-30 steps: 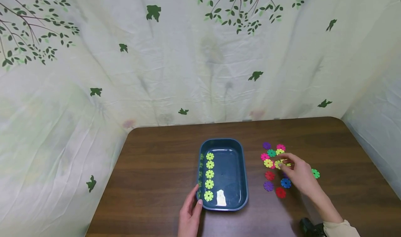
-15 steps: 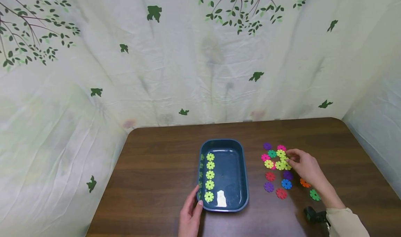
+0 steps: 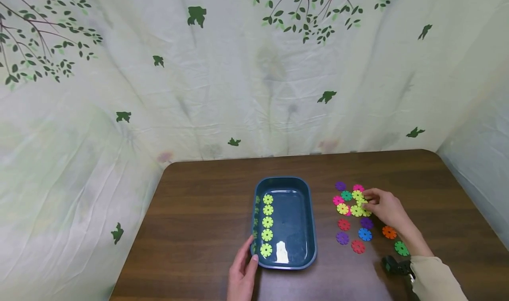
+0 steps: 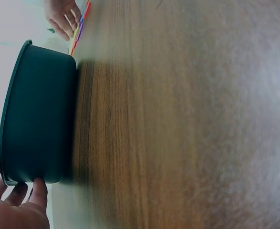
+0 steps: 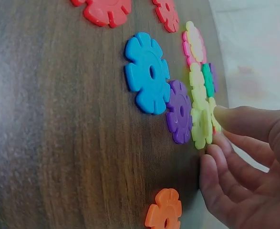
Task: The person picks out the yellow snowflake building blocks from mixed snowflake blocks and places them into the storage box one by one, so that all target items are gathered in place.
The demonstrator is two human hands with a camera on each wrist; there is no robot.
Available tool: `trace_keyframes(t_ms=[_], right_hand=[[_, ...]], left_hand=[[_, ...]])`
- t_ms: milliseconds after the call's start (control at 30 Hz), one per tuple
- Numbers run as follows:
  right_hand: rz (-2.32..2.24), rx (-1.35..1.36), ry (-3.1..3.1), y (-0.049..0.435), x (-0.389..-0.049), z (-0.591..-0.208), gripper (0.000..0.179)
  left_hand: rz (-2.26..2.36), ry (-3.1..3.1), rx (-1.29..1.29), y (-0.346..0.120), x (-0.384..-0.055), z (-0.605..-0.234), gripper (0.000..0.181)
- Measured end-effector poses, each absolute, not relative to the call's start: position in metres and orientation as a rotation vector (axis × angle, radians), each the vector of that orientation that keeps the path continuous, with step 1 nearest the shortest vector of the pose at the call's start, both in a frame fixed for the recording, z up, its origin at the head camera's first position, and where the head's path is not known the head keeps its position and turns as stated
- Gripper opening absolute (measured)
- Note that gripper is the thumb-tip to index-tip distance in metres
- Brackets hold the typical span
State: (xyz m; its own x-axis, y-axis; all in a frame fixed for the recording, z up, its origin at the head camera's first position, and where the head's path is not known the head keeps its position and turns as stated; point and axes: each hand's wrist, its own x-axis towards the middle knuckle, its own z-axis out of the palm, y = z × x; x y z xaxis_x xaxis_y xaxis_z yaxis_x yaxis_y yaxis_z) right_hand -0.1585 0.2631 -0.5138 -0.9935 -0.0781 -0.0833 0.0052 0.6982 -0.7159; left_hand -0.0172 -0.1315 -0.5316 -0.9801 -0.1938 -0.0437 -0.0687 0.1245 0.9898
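Note:
A deep blue plastic tray (image 3: 296, 230) stands on the table, with a column of yellow flower-shaped discs (image 3: 267, 222) inside along its left side. At its near left corner my left hand (image 3: 241, 274) grips the rim, fingers and thumb on the tray wall (image 4: 37, 119) in the left wrist view. To the right lies a loose group of flower-shaped discs. My right hand (image 3: 385, 208) is at the yellow ones, its thumb and fingers pinching the edge of a yellow flower disc (image 5: 207, 123). Fingers and neighbouring discs partly hide that disc.
Near the right hand lie a blue disc (image 3: 365, 234), purple disc (image 3: 342, 238), red disc (image 3: 358, 246), orange disc (image 3: 389, 232) and green disc (image 3: 401, 248). Brown wooden table (image 3: 207, 221) surrounds the tray. A white printed cloth (image 3: 246, 106) hangs behind.
My right hand has shifted slightly right from above the yellow discs and come down to their right edge, uncovering the orange disc. The left hand stays on the tray.

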Motion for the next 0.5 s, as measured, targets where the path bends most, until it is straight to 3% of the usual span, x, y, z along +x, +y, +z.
trace_keyframes(t_ms=[500], right_hand=[[-0.995,0.045,2.858,0.257,-0.174,-0.515,0.047]], left_hand=[[-1.998,-2.284,0.279,-0.131,-0.017,-0.532,0.046]])
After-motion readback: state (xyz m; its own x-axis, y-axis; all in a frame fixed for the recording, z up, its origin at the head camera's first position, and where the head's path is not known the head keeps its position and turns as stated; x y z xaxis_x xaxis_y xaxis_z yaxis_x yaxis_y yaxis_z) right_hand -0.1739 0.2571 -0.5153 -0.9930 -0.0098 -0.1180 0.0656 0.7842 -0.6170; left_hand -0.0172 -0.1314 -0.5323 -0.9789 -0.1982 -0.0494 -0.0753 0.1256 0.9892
